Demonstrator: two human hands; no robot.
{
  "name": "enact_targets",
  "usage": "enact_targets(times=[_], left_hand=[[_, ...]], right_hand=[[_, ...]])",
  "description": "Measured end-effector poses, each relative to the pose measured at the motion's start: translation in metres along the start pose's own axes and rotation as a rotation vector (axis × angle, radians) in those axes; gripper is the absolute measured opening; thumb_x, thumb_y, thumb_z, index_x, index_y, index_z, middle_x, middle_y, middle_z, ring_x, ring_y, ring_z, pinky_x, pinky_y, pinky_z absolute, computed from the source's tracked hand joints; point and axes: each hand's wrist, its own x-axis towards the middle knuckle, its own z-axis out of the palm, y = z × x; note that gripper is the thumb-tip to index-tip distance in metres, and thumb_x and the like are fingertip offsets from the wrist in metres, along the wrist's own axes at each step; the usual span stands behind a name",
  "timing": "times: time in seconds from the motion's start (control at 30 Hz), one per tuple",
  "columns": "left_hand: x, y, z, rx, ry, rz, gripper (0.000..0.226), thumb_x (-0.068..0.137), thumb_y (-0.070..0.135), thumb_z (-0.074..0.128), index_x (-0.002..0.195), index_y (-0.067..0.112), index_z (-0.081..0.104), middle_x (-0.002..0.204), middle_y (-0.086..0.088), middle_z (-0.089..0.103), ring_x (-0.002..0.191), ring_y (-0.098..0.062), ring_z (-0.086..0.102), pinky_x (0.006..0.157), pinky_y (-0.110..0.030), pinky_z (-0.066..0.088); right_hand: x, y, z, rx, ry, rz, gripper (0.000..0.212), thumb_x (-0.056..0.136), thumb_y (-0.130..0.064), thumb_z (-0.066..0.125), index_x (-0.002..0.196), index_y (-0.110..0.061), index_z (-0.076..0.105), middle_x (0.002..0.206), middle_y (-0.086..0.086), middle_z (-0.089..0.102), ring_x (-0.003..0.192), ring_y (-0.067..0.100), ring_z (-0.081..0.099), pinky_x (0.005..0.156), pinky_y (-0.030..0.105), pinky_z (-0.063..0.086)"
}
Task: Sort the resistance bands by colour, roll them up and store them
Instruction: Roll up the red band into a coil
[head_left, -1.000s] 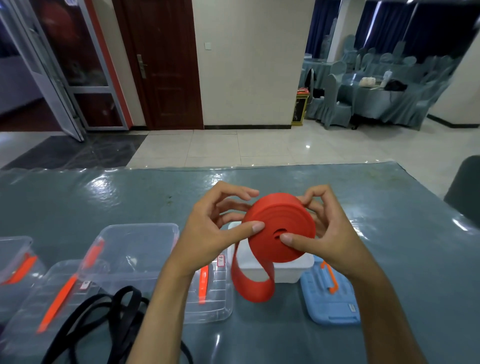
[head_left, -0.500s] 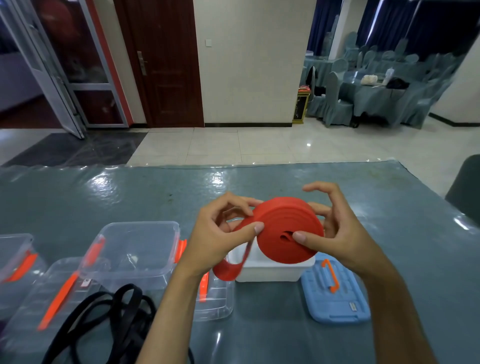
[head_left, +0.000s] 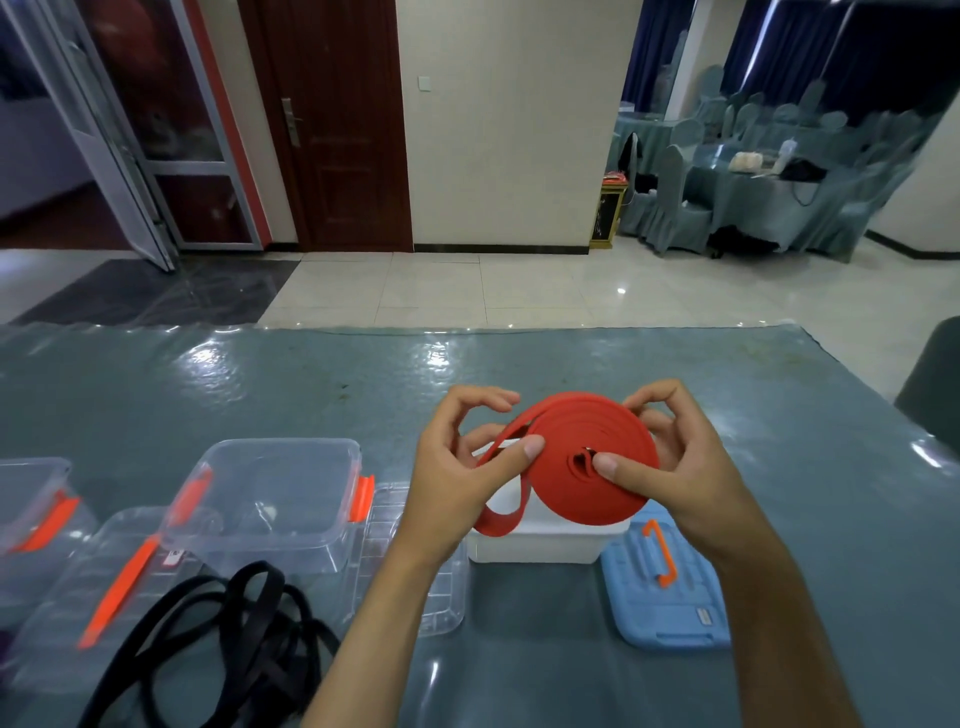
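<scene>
Black resistance bands (head_left: 228, 649) left unrolled at near left, beside clear storage boxes (head_left: 270, 499). Red band (head_left: 582, 462) rolled above white box (head_left: 540, 540): tail pinched by left hand (head_left: 462, 478), coil gripped by right hand (head_left: 670, 467). Rolling judged nearly done; short tail to be wound on, roll then stored. Blue lid (head_left: 670, 597) lies right. No legible writing.

A: What do the 2 hands hold?
B: The left hand (head_left: 457, 483) and right hand (head_left: 680, 467) pinch a red band (head_left: 587, 457), nearly coiled, above a white box (head_left: 535, 545).
A: And the black bands (head_left: 249, 639)?
B: Loose at 8 o'clock, by a clear box (head_left: 270, 499).
</scene>
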Motion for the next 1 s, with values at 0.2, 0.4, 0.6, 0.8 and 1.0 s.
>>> enact_targets(times=[0.2,0.4,0.6,0.8,1.0], left_hand=[[-0.004,-0.011,0.012,0.056,0.044,0.078,0.015,0.089,0.023,0.08,0.1,0.023,0.069,0.118,-0.002,0.069,0.11,-0.019,0.071,0.087,-0.029,0.058],[-0.01,-0.02,0.014,0.167,0.015,0.06,0.041,0.092,0.025,0.077,0.131,0.032,0.071,0.124,0.003,0.064,0.121,-0.019,0.065,0.092,-0.064,0.059],[-0.018,-0.025,0.037,-0.042,0.262,0.004,0.032,0.083,0.022,0.086,0.108,0.017,0.068,0.115,-0.004,0.076,0.116,-0.024,0.072,0.097,-0.052,0.061],[-0.022,-0.031,0.05,-0.111,0.245,-0.084,0.03,0.081,0.023,0.087,0.11,0.022,0.078,0.127,-0.005,0.073,0.115,-0.022,0.068,0.1,-0.035,0.057],[-0.021,-0.029,0.051,-0.336,0.271,-0.202,0.039,0.081,0.021,0.089,0.117,0.017,0.074,0.124,-0.01,0.075,0.114,-0.026,0.074,0.093,-0.039,0.062]], right_hand=[[0.0,0.009,0.008,0.076,0.165,-0.061,0.051,0.069,-0.03,0.091,0.109,-0.029,0.059,0.108,0.015,0.074,0.092,0.026,0.077,0.07,0.035,0.064],[0.004,0.016,0.013,0.153,0.31,-0.096,0.05,0.07,-0.031,0.091,0.108,-0.031,0.059,0.104,0.008,0.076,0.091,0.022,0.077,0.067,0.031,0.062],[0.004,0.019,0.024,0.223,0.431,-0.109,0.047,0.072,-0.032,0.09,0.107,-0.034,0.059,0.106,0.003,0.077,0.094,0.021,0.077,0.066,0.031,0.062],[0.004,0.02,0.033,0.27,0.531,-0.131,0.051,0.072,-0.034,0.089,0.109,-0.031,0.054,0.11,0.004,0.075,0.098,0.022,0.076,0.067,0.035,0.063],[0.005,0.03,0.048,0.298,0.57,-0.124,0.045,0.08,-0.021,0.084,0.109,-0.03,0.051,0.103,-0.001,0.074,0.097,0.021,0.073,0.083,0.047,0.062]])
